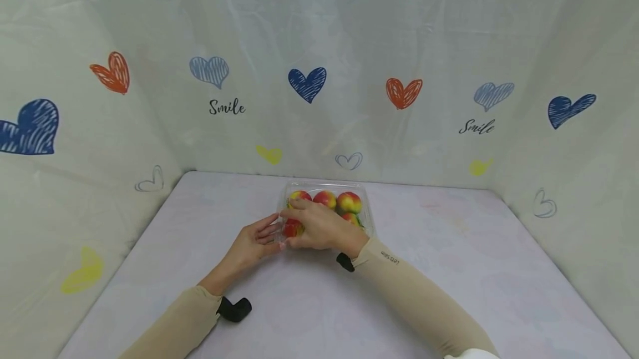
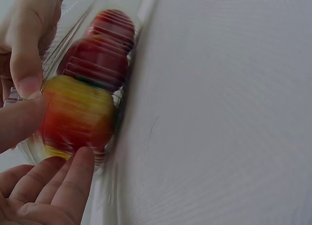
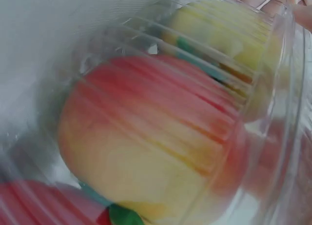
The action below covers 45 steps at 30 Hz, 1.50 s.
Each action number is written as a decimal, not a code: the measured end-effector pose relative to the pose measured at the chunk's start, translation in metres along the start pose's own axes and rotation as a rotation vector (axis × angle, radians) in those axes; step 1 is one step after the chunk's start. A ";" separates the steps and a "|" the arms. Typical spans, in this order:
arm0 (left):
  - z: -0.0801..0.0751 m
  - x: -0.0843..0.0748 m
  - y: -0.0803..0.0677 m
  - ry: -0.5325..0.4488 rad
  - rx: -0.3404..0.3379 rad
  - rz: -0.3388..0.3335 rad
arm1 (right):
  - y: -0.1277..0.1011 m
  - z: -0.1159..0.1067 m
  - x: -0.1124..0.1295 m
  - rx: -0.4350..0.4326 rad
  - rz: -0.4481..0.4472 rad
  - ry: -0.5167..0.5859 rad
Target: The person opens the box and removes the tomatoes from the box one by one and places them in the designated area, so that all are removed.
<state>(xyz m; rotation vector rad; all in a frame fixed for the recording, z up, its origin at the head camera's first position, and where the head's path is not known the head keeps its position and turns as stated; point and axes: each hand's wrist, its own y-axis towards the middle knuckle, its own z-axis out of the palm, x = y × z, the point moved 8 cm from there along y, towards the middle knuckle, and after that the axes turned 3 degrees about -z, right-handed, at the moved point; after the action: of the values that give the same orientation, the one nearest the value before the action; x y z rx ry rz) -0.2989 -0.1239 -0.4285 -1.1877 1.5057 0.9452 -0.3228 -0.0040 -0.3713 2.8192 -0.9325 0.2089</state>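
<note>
A clear plastic box (image 1: 368, 212) with ridged walls lies at the back middle of the table, with several red-and-yellow fruits (image 1: 349, 202) inside. My right hand (image 1: 321, 227) reaches across its top and holds the left end, thumb at the near corner and fingers toward the far side. In the left wrist view, that thumb (image 2: 27, 71) bends down onto the rim. My left hand (image 1: 252, 245) is at the box's left end, its fairly straight fingers (image 2: 73, 195) touching the wall and its thumb near the rim. A peach-like fruit (image 3: 151, 137) fills the right wrist view behind the ridged plastic.
The white table (image 1: 474, 270) spreads around the box on every side. Behind it and at both sides hangs a pale curtain (image 1: 349, 31) printed with hearts. A black strap piece (image 1: 234, 310) sticks out at my left sleeve.
</note>
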 end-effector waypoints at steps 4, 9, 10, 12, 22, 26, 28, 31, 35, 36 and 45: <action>-0.001 0.003 0.001 -0.010 -0.003 -0.017 | -0.001 -0.002 0.000 -0.011 -0.004 -0.002; -0.001 0.005 0.002 -0.023 0.008 -0.010 | -0.003 -0.002 0.003 -0.024 -0.030 -0.049; -0.001 0.005 0.002 -0.026 0.011 -0.007 | -0.003 -0.003 0.004 -0.028 -0.035 -0.057; -0.001 0.005 0.002 -0.032 0.014 0.001 | -0.004 -0.003 0.004 -0.036 -0.044 -0.073; -0.002 0.003 0.000 -0.049 0.032 0.023 | -0.006 -0.004 0.005 -0.055 -0.090 -0.149; 0.001 0.003 0.001 -0.062 0.051 0.040 | -0.009 -0.005 0.003 -0.059 -0.094 -0.144; 0.002 0.003 0.001 -0.064 0.057 0.047 | -0.012 -0.006 0.002 -0.056 -0.088 -0.135; 0.003 0.002 0.001 -0.066 0.056 0.048 | -0.016 -0.008 0.002 -0.057 -0.077 -0.127; 0.001 0.001 0.002 -0.050 0.040 0.044 | -0.021 -0.012 -0.002 -0.079 -0.064 -0.131; 0.001 0.001 0.002 -0.046 0.036 0.041 | -0.022 -0.012 -0.002 -0.086 -0.066 -0.134; 0.002 0.002 -0.001 -0.066 0.033 0.027 | -0.040 -0.015 -0.011 -0.154 -0.107 -0.136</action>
<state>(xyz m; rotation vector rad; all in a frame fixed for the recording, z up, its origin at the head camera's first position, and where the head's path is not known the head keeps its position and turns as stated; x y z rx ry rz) -0.2977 -0.1223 -0.4308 -1.1055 1.4826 0.9649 -0.3088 0.0373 -0.3636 2.7572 -0.7836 -0.0656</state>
